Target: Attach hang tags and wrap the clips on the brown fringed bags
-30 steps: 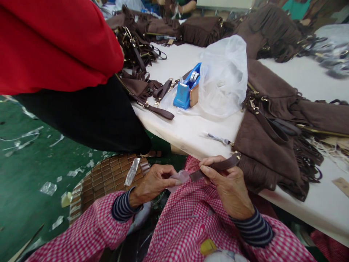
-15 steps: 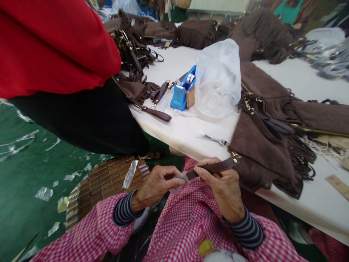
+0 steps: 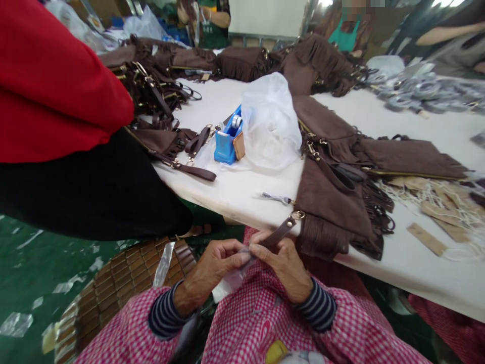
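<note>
A brown fringed bag (image 3: 333, 194) lies at the table's front edge. From its ring a brown wrist strap (image 3: 279, 233) runs down toward my lap. My right hand (image 3: 286, 263) is closed on this strap, thumb and fingers pinching it near its lower end. My left hand (image 3: 214, 268) pinches a clear plastic sleeve (image 3: 229, 284) at the strap's end, and its loose part hangs below the fingers. Both sets of fingertips nearly meet, so the very end of the strap is hidden. A wrapped zipper pull (image 3: 276, 197) sticks out from the bag's left side.
A blue tape dispenser (image 3: 226, 146) stands beside a white plastic bag (image 3: 271, 124). More brown bags (image 3: 242, 63) line the table's back. Tan tags (image 3: 426, 238) with strings lie at right. A person in a red top (image 3: 56, 91) stands close at left, near a slatted seat (image 3: 125, 283).
The view has shifted, so the table's things appear farther left. My hands have come closer together, and the plastic sleeve now hangs lower from the strap's end.
</note>
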`<state>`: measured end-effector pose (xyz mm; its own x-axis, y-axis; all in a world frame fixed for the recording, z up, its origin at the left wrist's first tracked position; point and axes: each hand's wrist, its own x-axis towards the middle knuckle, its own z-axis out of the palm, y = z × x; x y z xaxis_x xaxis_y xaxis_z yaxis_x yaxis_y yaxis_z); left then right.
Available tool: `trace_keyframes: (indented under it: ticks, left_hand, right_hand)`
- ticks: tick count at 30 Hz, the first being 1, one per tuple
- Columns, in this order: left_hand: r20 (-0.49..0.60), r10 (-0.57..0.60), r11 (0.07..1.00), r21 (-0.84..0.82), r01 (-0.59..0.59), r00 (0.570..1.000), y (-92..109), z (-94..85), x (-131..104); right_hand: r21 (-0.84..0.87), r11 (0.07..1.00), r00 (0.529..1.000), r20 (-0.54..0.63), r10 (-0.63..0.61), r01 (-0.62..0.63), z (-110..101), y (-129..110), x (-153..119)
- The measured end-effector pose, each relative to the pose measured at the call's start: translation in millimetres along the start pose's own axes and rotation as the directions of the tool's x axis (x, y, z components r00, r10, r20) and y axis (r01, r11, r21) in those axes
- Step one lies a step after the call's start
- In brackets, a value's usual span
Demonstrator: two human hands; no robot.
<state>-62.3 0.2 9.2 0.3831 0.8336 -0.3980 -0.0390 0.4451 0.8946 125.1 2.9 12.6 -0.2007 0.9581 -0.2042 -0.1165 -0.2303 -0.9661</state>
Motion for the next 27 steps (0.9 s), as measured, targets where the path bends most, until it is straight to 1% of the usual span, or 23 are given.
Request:
trace_keyframes:
  ticks: [1,3,4,6,9,13,17,19,21,23,25,27]
  left_hand:
    - [-0.003,-0.021,1.0,0.007,0.021,1.0,0,-0.7,0]
    - [-0.002,-0.055,0.998,0.039,0.055,0.998,-2,-3.4,1]
    - [0.003,-0.06,0.996,0.067,0.06,0.998,-2,-4.9,1]
    - [0.012,-0.048,0.991,0.129,0.046,0.999,-3,-6.9,1]
    - [0.021,-0.037,0.982,0.187,0.033,0.999,-1,-4.7,4]
    - [0.055,-0.019,0.977,0.213,0.007,0.998,9,7.6,12]
    - [0.132,0.079,0.963,0.244,-0.11,0.988,25,22.3,30]
    - [0.188,0.136,0.938,0.293,-0.187,0.973,32,27.6,40]
    - [0.233,0.156,0.923,0.311,-0.225,0.96,36,31.3,49]
    - [0.243,0.138,0.939,0.277,-0.205,0.96,37,33.5,53]
    - [0.193,0.108,0.968,0.203,-0.148,0.975,36,34.3,49]
    - [0.121,0.068,0.992,0.095,-0.079,0.99,35,34.0,41]
  right_hand:
    - [0.094,0.994,0.999,-0.011,0.048,-0.047,-4,1,-1]
    - [0.299,0.945,0.988,-0.042,0.152,-0.132,-14,2,-2]
    - [0.382,0.912,0.981,-0.056,0.186,-0.151,-19,2,-2]
    - [0.467,0.872,0.974,-0.088,0.209,-0.145,-25,-1,-2]
    - [0.467,0.876,0.967,-0.144,0.21,-0.121,-25,-3,0]
    - [0.432,0.897,0.969,-0.168,0.181,-0.093,-18,2,1]
    - [0.37,0.92,0.968,-0.156,0.197,-0.128,-20,6,1]
    - [0.338,0.928,0.964,-0.153,0.216,-0.154,-23,7,1]
    - [0.317,0.934,0.963,-0.153,0.221,-0.164,-25,6,0]
    - [0.313,0.936,0.965,-0.15,0.215,-0.161,-25,5,0]
    - [0.315,0.937,0.967,-0.149,0.206,-0.151,-24,5,-1]
    - [0.3,0.943,0.967,-0.158,0.201,-0.147,-23,6,-1]
